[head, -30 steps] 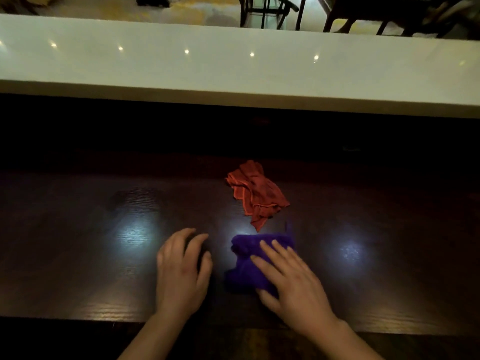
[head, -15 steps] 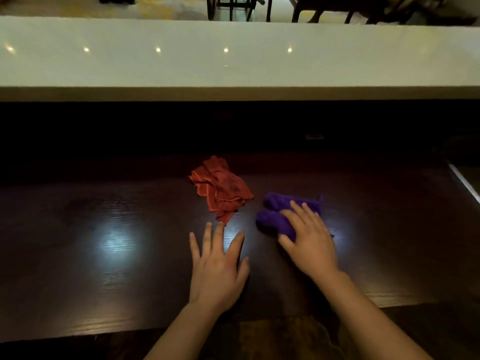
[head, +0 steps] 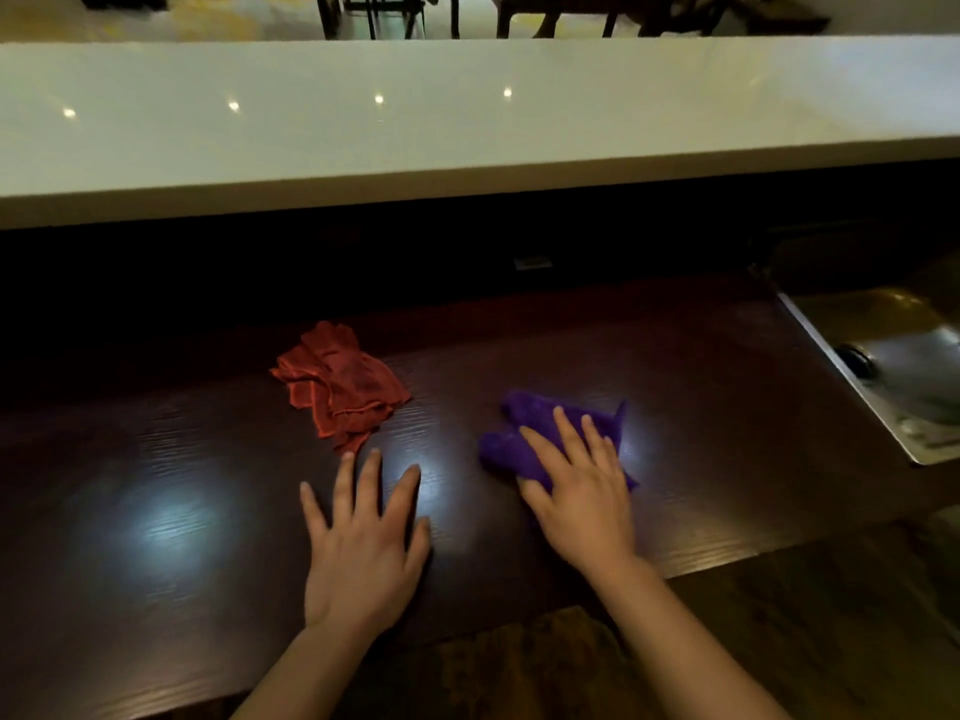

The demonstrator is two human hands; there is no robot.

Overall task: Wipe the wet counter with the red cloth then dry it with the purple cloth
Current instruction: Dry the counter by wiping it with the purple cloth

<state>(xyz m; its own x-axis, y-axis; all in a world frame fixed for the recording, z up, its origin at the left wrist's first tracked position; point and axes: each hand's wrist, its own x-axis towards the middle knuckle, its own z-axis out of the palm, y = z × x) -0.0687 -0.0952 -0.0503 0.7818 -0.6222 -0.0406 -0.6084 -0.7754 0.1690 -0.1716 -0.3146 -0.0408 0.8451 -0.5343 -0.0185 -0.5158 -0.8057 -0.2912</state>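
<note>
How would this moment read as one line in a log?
stage: drying | right hand flat on purple cloth | left hand flat on counter | red cloth lying apart

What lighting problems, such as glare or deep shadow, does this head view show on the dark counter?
Head view: bright glare patches on the dark counter, one beside the purple cloth; black shadow under the white ledge, which reflects small ceiling lights; wide-angle bending curves its edge.

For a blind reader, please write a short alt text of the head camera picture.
A person's right hand presses a purple cloth flat on a dark wooden counter, while the left hand rests open on the wood beside it. A crumpled red cloth lies untouched behind the left hand, and a metal sink shows at the far right.
</note>
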